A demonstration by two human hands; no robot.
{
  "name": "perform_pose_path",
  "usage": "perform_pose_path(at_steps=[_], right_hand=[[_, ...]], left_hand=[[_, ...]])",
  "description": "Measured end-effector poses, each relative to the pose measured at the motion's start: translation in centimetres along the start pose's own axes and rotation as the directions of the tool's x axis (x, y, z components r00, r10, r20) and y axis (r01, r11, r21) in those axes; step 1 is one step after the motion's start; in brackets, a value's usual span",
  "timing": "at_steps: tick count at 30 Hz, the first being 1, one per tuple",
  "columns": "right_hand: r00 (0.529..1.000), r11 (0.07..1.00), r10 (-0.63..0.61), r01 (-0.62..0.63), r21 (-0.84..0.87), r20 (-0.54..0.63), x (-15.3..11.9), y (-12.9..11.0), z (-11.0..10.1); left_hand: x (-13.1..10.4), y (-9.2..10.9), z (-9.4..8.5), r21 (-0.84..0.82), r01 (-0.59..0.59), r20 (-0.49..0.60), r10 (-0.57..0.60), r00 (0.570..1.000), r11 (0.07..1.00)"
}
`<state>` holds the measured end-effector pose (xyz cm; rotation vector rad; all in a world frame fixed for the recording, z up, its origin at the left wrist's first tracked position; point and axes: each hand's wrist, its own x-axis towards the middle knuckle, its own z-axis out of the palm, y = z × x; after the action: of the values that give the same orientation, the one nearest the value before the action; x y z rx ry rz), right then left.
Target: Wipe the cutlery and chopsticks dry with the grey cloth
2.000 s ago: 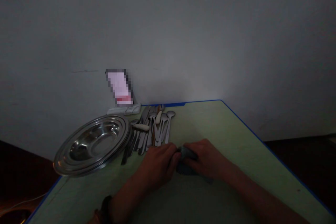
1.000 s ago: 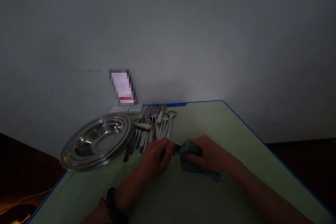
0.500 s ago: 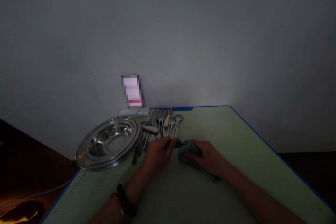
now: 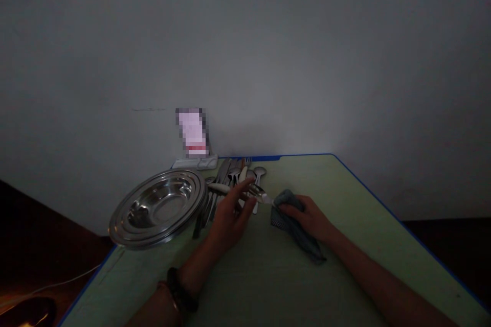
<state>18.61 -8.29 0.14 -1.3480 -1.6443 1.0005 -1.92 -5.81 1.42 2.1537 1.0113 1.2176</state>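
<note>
My right hand is closed round a blue-grey cloth, whose loose end hangs toward me. A shiny metal piece of cutlery sticks out leftward from the cloth, its handle end wrapped; whether it is a spoon or a fork is hard to tell. My left hand has thumb and fingers spread around the cutlery's head, and any touch there is unclear. Just behind the left hand lies a pile of spoons, forks and knives, partly hidden by it.
Stacked round metal dishes stand at the left of the pale green table, which has a blue edge. A blurred phone leans against the grey wall behind a white object. A cable runs below the table's left side.
My left hand has loosened from its closed grip and its fingers have spread. The cutlery's shiny head now shows between the hands. My right hand and the cloth have shifted slightly right.
</note>
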Motion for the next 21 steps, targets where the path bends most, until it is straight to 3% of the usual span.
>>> perform_pose_path(at_steps=[6,13,17,21], right_hand=[[0.997,0.996,0.062,-0.065,0.064,0.041,-0.2,0.1,-0.3],[0.997,0.997,0.055,-0.058,0.057,0.055,-0.3,0.2,-0.5],[0.984,0.986,-0.076,0.098,-0.136,0.159,-0.9,-0.7,0.0],[0.936,0.889,-0.197,0.296,-0.349,0.291,-1.7,-1.4,0.9]], left_hand=[[-0.1,0.1,0.3,-0.038,-0.097,0.004,0.097,0.995,0.995],[-0.1,0.0,0.3,-0.006,-0.144,0.037,0.144,0.989,0.990],[-0.3,0.0,0.2,0.115,-0.293,0.108,0.281,0.953,0.949],[-0.8,0.3,0.5,0.194,-0.456,0.236,0.409,0.881,0.869]])
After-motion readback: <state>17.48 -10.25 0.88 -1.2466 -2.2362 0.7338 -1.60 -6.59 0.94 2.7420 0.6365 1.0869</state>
